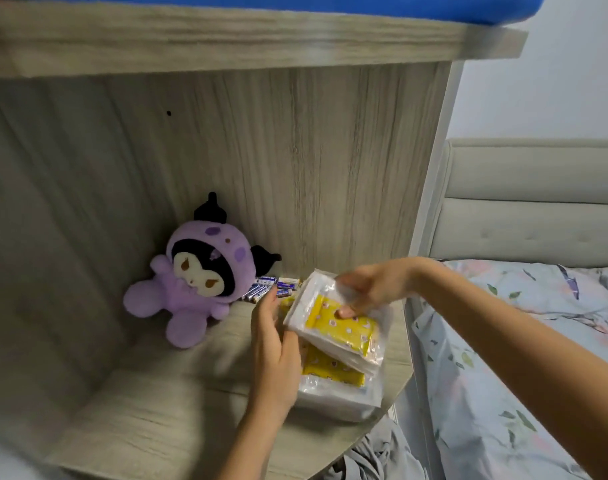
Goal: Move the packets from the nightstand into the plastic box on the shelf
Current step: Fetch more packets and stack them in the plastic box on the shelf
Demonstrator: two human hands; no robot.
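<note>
The right hand (371, 289) grips the upper bundle of packets (337, 327) from above, thumb pressed on the yellow patterned face and fingers curled over the far clear-plastic edge, so the bundle sits tilted, its far end raised. The left hand (273, 348) presses flat against the near-left side of the same bundle, fingers extended along its edge — steadying it rather than closing round it. Beneath the lifted bundle lies a second stack of packets (333, 386), yellow inside clear wrapping, resting on the right part of the nightstand (150, 410) close to its rounded front edge. Just behind the packets a loose scatter of blue-and-white batteries (271, 287) lies on the wood, touching or nearly touching the far corner of the bundle. Left of the batteries a purple plush toy (195, 282) leans against the back panel. Above runs a wooden shelf edge (226, 39) — to the right, a bed with floral bedding (524, 358)
</note>
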